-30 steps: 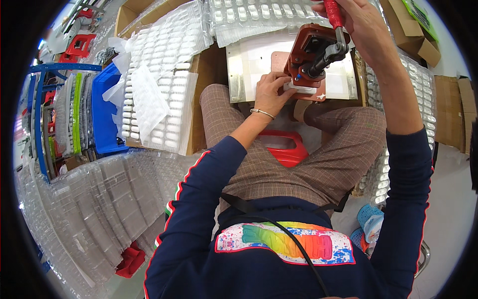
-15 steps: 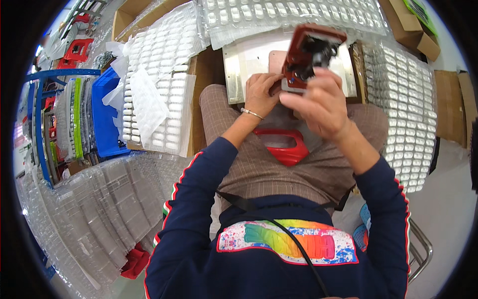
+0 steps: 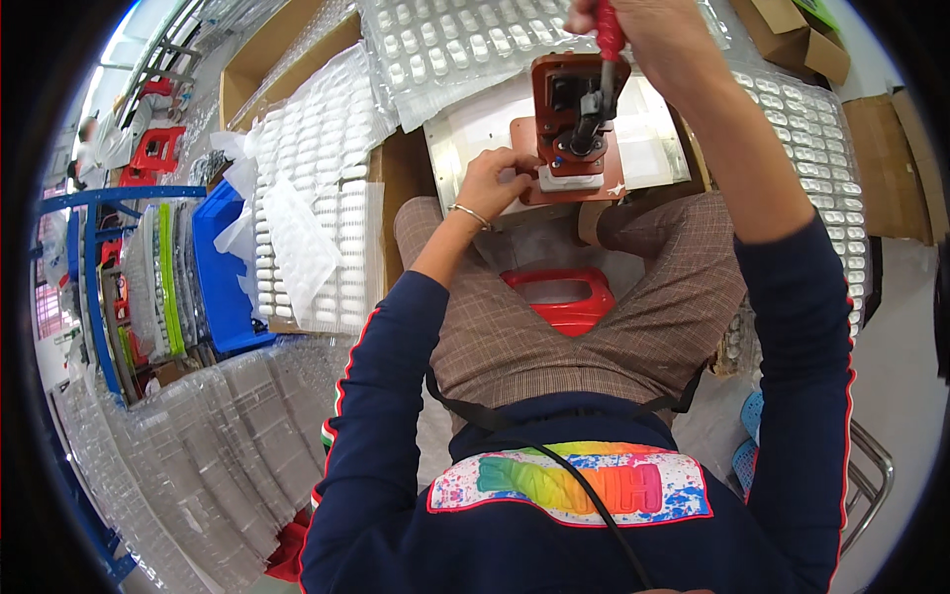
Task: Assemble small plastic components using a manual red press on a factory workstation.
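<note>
A small reddish-brown hand press [image 3: 582, 84] with a black lever linkage stands in front of me on its flat base plate [image 3: 611, 163]. My right hand [image 3: 658, 38], partly cut off by the top edge, is wrapped round the press's red lever handle [image 3: 611, 38]. Under the press head lies a white piece [image 3: 571, 182]. My left hand [image 3: 493, 185] rests at the left side of the base, fingers bent and thumb close to them beside the white piece. Whatever those fingertips pinch is too small or hidden to make out.
Beneath the press is a pale metal-edged board [image 3: 455, 148]. Clear trays of small white parts [image 3: 336, 218] are stacked at left, behind and at right [image 3: 807, 148]. A red stool [image 3: 569, 297] shows between my knees. Cardboard boxes [image 3: 792, 35] stand far right.
My right hand has moved up and away from me, from beside the press onto its lever handle. The view has shifted, and the press base and white piece now show more plainly.
</note>
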`<state>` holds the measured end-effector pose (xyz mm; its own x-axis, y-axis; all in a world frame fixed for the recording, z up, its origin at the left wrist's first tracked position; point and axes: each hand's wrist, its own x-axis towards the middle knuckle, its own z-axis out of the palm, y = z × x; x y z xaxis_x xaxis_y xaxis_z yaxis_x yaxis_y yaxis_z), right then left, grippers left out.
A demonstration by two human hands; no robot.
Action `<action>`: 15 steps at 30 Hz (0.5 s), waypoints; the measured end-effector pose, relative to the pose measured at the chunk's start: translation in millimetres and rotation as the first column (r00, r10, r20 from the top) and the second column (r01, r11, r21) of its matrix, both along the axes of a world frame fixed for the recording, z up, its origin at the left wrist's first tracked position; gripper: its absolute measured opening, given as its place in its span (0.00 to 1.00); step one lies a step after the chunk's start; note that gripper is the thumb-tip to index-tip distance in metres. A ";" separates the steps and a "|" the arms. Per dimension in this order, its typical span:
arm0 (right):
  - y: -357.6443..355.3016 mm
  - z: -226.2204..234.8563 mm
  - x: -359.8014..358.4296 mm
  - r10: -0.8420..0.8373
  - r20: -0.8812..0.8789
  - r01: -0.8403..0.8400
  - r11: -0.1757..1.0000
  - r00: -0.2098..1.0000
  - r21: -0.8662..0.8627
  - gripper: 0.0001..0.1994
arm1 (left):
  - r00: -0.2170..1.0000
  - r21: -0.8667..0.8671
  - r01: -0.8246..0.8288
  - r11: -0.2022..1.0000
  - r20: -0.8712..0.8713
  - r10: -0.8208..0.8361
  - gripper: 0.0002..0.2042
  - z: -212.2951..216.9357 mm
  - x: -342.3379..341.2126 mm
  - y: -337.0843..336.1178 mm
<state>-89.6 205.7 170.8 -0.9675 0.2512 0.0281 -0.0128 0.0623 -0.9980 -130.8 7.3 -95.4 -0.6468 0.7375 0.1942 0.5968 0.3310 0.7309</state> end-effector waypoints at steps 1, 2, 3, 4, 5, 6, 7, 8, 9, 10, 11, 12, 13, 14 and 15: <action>12.9 -19.8 -10.8 -0.034 -0.002 0.034 0.999 0.999 -0.007 0.18 | 0.979 0.070 -0.082 0.994 0.191 0.068 0.13 -0.1 -2.5 2.7; 28.5 -48.0 -24.2 -0.069 -0.006 0.068 0.998 0.998 -0.016 0.19 | 0.918 0.118 -0.173 0.978 0.378 0.117 0.12 -0.2 -6.7 5.0; 56.9 -104.2 -34.2 -0.189 -0.043 0.182 0.975 0.981 -0.130 0.18 | 0.925 0.106 -0.177 0.979 0.357 0.128 0.09 0.8 -12.4 12.4; 50.3 -121.6 -24.7 -0.197 -0.072 0.191 0.978 0.978 -0.086 0.21 | 0.927 0.101 -0.175 0.979 0.353 0.129 0.09 0.3 -18.5 10.6; 76.9 -157.9 -13.9 -0.265 -0.013 0.265 0.959 0.964 0.102 0.19 | 0.946 0.137 -0.174 0.975 0.297 0.127 0.10 3.6 -23.5 25.4; 63.8 -171.6 7.2 -0.315 -0.002 0.308 0.928 0.949 0.211 0.20 | 0.958 0.154 -0.199 0.968 0.240 0.159 0.11 3.6 -30.2 26.4; 61.0 -186.2 30.3 -0.278 0.140 0.195 0.882 0.950 0.430 0.19 | 0.965 0.152 -0.192 0.970 0.209 0.158 0.10 -0.7 -40.9 29.6; 57.2 -212.1 50.6 -0.268 0.223 0.173 0.912 0.937 0.373 0.13 | 0.968 0.157 -0.177 0.972 0.205 0.143 0.10 2.5 -46.4 42.2; 48.0 -236.9 72.9 -0.217 0.187 0.138 0.922 0.958 0.361 0.11 | 0.986 0.111 -0.145 0.983 0.098 0.134 0.10 8.9 -51.4 53.8; 40.4 -249.5 92.0 -0.165 0.151 0.103 0.930 0.975 0.352 0.09 | 0.993 0.063 -0.118 0.991 -0.009 0.118 0.11 12.3 -56.0 64.1; 28.3 -246.6 98.0 -0.098 0.081 0.053 0.899 0.992 0.434 0.08 | 0.997 0.126 -0.080 0.989 -0.009 0.082 0.12 1.0 -67.9 63.8; 21.4 -244.8 102.8 -0.040 0.024 0.022 0.853 0.999 0.522 0.08 | 0.997 0.094 -0.031 0.995 -0.069 0.038 0.14 -1.0 -73.7 70.2; 17.2 -244.3 104.6 -0.051 0.020 0.033 0.855 0.998 0.517 0.08 | 0.937 0.071 0.072 0.995 -0.346 -0.043 0.14 -3.1 -78.8 79.2; 12.7 -243.4 103.7 -0.031 0.052 -0.002 0.836 0.998 0.548 0.08 | 0.794 0.021 0.164 0.986 -0.596 -0.119 0.15 -4.3 -85.3 87.2; 9.8 -242.4 100.7 -0.012 0.084 -0.039 0.816 0.996 0.577 0.08 | 0.970 0.204 0.203 0.958 0.094 -0.225 0.16 -3.7 -99.5 102.7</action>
<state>11.1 215.5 -71.6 -0.9760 0.1999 0.0864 0.0600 0.6282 -0.7757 -230.2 109.9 -99.2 -0.5043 0.8174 0.2783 0.5462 0.0523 0.8360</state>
